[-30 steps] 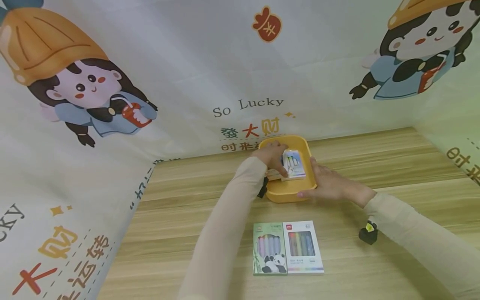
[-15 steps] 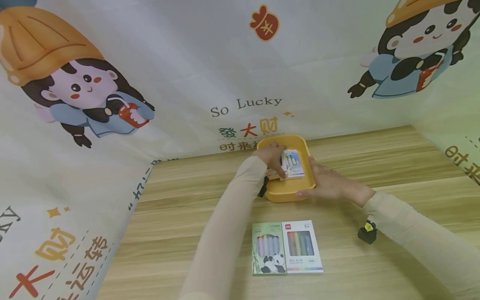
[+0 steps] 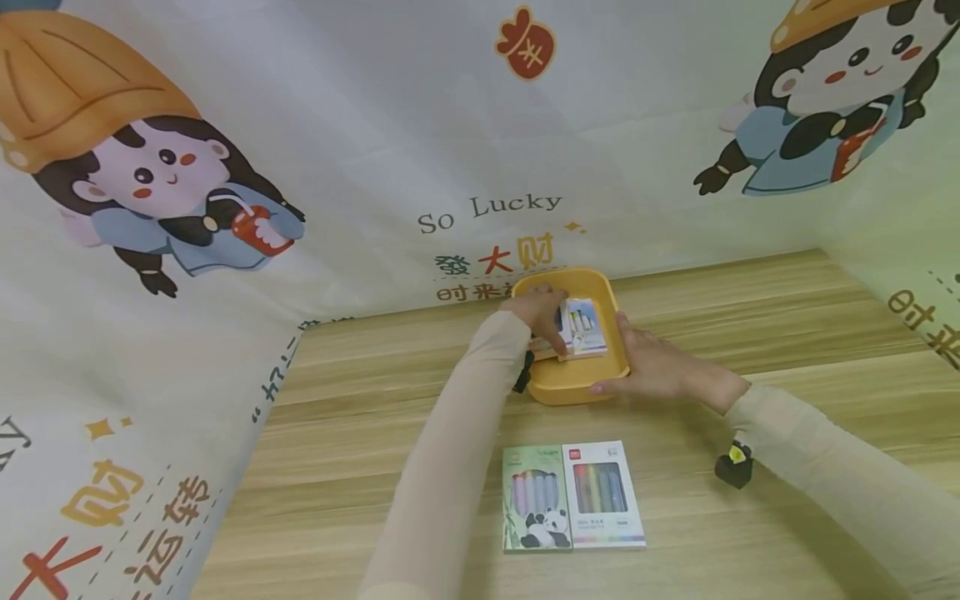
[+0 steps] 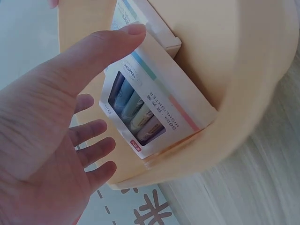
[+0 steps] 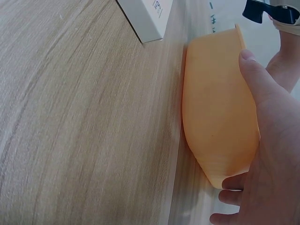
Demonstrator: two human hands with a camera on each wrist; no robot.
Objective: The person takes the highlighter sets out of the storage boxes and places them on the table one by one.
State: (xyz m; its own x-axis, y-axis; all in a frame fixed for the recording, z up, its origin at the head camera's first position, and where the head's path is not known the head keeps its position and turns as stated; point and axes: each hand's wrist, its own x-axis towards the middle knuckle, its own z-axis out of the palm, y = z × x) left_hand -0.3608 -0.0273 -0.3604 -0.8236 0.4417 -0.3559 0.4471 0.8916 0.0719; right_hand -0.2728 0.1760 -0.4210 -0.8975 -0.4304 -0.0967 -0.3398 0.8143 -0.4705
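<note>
A yellow plastic basket (image 3: 573, 392) stands near the back of the table. My left hand (image 3: 536, 315) reaches into it and grips a white box of highlighters (image 4: 154, 101), thumb on one edge and fingers at the opposite side. The box lies window up, showing several pastel highlighters, and is mostly covered by the hand in the head view. Beside it in the basket lies another white box (image 3: 587, 329) with a picture of pens. My right hand (image 3: 660, 362) holds the basket from the right, thumb at the front corner and fingers along the outer side wall (image 5: 218, 108).
In front of the basket, a green panda box (image 3: 536, 500) and a white box (image 3: 603, 496) of coloured pens lie side by side on the wooden table (image 3: 360, 433). A printed cloth (image 3: 375, 150) hangs behind and at both sides.
The head view has shifted slightly, so the scene sits a little further left. Both hands, the basket and the boxes otherwise hold their places.
</note>
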